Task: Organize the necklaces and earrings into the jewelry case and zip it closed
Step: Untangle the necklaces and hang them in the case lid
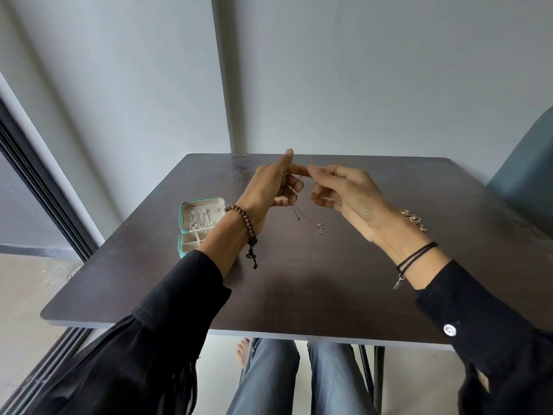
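Centre of frame, above the table (299, 280): both hands are raised and meet fingertip to fingertip. The left hand (269, 187) and right hand (350, 196) each pinch the necklace (300, 219) in a narrow grip, the other fingers loosely curled; the exact pinch points on the chain are too fine to make out. The necklace is a very thin, pale metal chain that hangs in a slack loop below the fingers, clear of the tabletop. It carries a small pendant low on the loop and an open ring-shaped piece at its lowest end, slightly right of centre. The case (182, 217) sits left of centre on the table, just left of the left wrist, and lies open. It has a teal outer shell and a cream lining. The upper half holds several silver chains hung side by side, and the lower half is divided into compartments, partly hidden by the left sleeve. Right of centre, just beyond the right wrist, a small pile (414, 220) of gold-toned jewelry rests on the table, well apart from the case; its pieces cannot be told apart. The table is dark brown with a wood grain.
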Action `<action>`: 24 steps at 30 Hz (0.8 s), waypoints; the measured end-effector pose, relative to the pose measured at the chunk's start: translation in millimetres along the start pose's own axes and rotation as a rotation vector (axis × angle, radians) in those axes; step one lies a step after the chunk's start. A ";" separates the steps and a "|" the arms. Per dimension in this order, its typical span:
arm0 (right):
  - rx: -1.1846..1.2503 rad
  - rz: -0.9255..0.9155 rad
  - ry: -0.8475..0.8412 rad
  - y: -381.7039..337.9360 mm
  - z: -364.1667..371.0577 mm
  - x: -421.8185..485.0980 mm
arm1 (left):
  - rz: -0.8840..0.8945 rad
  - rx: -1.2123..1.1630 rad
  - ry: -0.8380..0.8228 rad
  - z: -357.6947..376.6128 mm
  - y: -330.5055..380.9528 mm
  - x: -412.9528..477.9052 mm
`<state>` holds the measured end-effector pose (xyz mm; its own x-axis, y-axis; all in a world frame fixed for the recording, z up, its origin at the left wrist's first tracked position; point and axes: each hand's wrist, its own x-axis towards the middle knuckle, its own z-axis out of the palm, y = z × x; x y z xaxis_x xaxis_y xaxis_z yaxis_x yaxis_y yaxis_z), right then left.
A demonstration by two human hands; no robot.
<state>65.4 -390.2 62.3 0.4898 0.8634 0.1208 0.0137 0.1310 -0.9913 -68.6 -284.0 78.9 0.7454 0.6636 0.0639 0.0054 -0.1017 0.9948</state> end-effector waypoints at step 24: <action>-0.109 0.002 -0.052 17.5 -7.6 -4.4 | -0.082 -0.363 0.018 -8.6 -16.3 1.1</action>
<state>70.1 -395.5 44.1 0.4437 0.8882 0.1191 0.1092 0.0783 -0.9909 -73.6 -275.3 63.4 0.7405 0.6718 -0.0189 -0.1744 0.2193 0.9599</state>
